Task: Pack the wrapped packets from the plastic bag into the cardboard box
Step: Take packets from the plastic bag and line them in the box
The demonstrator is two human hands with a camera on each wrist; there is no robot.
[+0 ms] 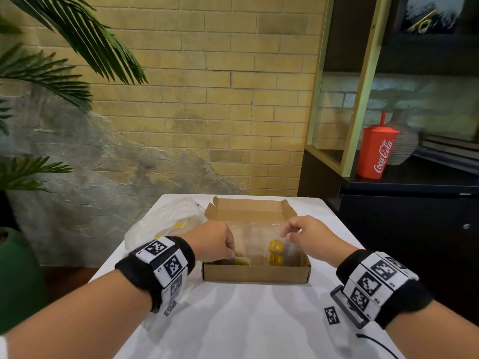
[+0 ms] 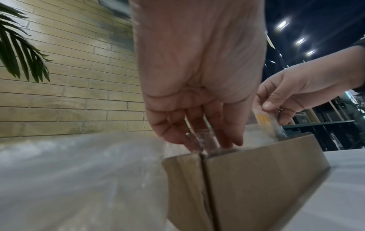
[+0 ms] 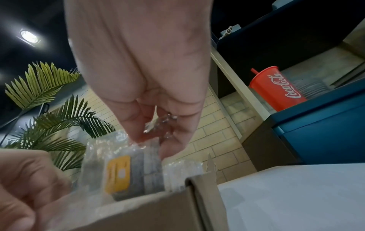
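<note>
Head view: my left hand [image 1: 216, 240] pinches a packet at the cardboard box's [image 1: 256, 274] 8 o'clock corner; the plastic bag [image 1: 166, 224] lies at 10. Left wrist view: clear wrap shows between the fingers [image 2: 173, 131]; I judge it light and slippery. Right wrist view: my right hand [image 3: 150, 96] pinches the wrapped packet's [image 3: 126, 173] crinkly top edge, the sensible hold, above the box.

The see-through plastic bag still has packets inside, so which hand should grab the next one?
Probably the left hand: the clear plastic bag lies just left of the brown cardboard box, on its side. The right hand is busy pinching a yellow-labelled wrapped packet.
</note>
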